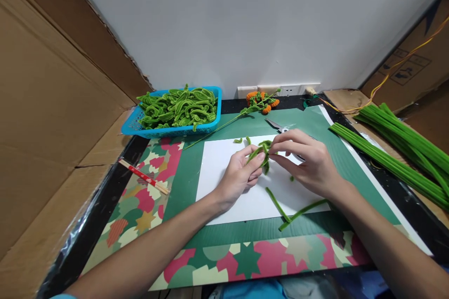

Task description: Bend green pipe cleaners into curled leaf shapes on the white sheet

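The sheet (224, 211) lies on the mat (183, 191), with the wall (224, 23) behind; over the sheet, a bent pipe-cleaner piece (259, 150) sits between the left hand (243, 168) and the right hand (308, 156); two loose strips (277, 203) lie nearer, between the forearms. At the back left stands the basket (171, 131), heaped with bent pieces (182, 107), the chopsticks (143, 176) before it; right of it lies the flower stem (242, 112), then the scissors (278, 126), partly behind the right hand; strip bundles (393, 168) lie far right.
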A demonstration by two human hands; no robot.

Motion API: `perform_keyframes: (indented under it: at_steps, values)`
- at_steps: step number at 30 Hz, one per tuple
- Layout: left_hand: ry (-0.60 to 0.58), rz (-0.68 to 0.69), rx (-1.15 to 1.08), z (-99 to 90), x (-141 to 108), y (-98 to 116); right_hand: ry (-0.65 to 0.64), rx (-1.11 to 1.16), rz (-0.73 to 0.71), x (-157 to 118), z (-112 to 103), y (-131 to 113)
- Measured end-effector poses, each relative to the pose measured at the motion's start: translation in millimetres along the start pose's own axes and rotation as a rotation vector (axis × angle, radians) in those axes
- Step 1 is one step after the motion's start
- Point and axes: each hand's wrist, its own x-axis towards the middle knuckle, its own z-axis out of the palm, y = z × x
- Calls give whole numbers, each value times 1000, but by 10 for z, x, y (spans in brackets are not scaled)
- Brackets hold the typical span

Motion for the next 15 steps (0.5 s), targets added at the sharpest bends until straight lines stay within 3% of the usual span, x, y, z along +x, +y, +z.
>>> perform_keyframes:
  at_steps: [5,9,15]
  values:
    - [2,-34,7,-21,-6,-12,-12,-110,-58,-3,-9,34]
    - [10,6,33,-28,1,-11,-88,-60,-46,-42,-20,67]
    - [-67,-60,52,-63,6,34,-118,-11,-66,-64,-41,70]
